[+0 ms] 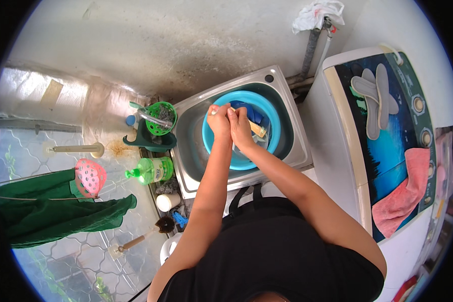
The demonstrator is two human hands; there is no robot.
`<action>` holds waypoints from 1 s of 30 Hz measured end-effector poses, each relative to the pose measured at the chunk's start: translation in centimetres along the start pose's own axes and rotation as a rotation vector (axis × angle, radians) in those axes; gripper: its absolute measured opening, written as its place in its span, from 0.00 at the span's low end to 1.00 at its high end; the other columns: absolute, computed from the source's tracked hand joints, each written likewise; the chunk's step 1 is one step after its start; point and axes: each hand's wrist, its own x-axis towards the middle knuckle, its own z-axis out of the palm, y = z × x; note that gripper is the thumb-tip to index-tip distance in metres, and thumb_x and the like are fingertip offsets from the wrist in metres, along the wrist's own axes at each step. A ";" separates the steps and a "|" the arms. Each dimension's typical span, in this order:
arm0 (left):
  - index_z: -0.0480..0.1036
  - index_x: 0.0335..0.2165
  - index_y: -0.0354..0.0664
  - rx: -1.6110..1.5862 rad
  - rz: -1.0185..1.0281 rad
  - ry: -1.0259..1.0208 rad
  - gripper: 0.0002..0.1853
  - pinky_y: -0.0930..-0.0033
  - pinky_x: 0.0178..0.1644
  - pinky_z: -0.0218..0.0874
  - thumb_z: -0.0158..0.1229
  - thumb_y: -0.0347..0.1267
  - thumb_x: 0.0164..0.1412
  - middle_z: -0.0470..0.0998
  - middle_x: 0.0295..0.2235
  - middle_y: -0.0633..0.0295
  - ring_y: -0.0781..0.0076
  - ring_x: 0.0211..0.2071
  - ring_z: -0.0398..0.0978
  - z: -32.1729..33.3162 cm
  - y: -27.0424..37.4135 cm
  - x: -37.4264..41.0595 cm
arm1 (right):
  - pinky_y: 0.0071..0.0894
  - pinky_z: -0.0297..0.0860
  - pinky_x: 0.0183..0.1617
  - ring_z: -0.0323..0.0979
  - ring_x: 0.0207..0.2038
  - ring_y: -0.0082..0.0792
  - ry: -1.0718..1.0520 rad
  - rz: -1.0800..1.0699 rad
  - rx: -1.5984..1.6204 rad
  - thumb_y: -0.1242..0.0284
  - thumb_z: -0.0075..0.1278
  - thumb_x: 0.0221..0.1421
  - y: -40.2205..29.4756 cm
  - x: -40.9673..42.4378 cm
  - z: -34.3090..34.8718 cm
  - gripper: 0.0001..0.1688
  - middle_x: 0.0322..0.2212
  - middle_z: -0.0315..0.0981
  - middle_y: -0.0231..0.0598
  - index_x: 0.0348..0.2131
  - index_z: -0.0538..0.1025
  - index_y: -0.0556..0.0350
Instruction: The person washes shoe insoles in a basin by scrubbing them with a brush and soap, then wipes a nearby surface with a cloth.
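My left hand (219, 122) and my right hand (241, 128) are side by side over a turquoise plastic basin (273, 141) that stands in a stainless steel sink (190, 136). Both hands are closed, their thumbs close together. A pale yellow item with a ragged end (257, 129) sticks out on the far side of my right hand; it looks gripped between the hands, though the fingers hide much of it. Within the basin lie a dark blue item (245, 109) and something clear or whitish (262, 142), partly hidden by my right hand.
Left of the sink are a green dish-soap bottle (154, 170), a green perforated basket (162, 117) with scouring pads, a white cup (168, 202) and a round brush (165, 224). On the right, a washing machine (389, 166) bears grey insoles (372, 90) and a pink cloth (402, 188).
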 end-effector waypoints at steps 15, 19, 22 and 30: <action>0.66 0.40 0.45 -0.045 -0.096 -0.245 0.16 0.68 0.44 0.64 0.62 0.30 0.55 0.71 0.41 0.57 0.68 0.43 0.69 -0.5 -3.4 0.2 | 0.31 0.71 0.33 0.71 0.42 0.37 -0.305 0.565 0.238 0.41 0.56 0.47 0.2 1.6 -5.5 0.51 0.44 0.66 0.50 0.51 0.55 0.62; 0.58 0.58 0.45 0.185 -0.097 -0.423 0.36 0.61 0.58 0.51 0.61 0.45 0.56 0.61 0.52 0.54 0.62 0.53 0.60 2.5 -4.3 -1.5 | 0.33 0.71 0.44 0.65 0.52 0.37 -0.016 0.282 0.291 0.72 0.60 0.50 -2.2 2.5 -11.0 0.51 0.55 0.55 0.48 0.64 0.47 0.51; 0.51 0.63 0.47 0.350 -0.073 -0.610 0.42 0.59 0.62 0.46 0.59 0.47 0.56 0.56 0.59 0.50 0.57 0.58 0.57 5.1 -5.2 -3.4 | 0.37 0.56 0.61 0.57 0.59 0.43 0.250 -0.146 0.074 0.77 0.56 0.52 -3.7 4.3 -16.1 0.44 0.59 0.51 0.49 0.62 0.51 0.53; 0.55 0.61 0.45 0.393 -0.182 -0.731 0.38 0.55 0.56 0.56 0.55 0.50 0.58 0.58 0.60 0.52 0.58 0.56 0.65 8.0 -7.1 -5.1 | 0.40 0.67 0.51 0.63 0.52 0.41 0.769 -0.387 0.088 0.77 0.51 0.57 -15.2 5.0 -31.1 0.41 0.57 0.54 0.52 0.63 0.49 0.52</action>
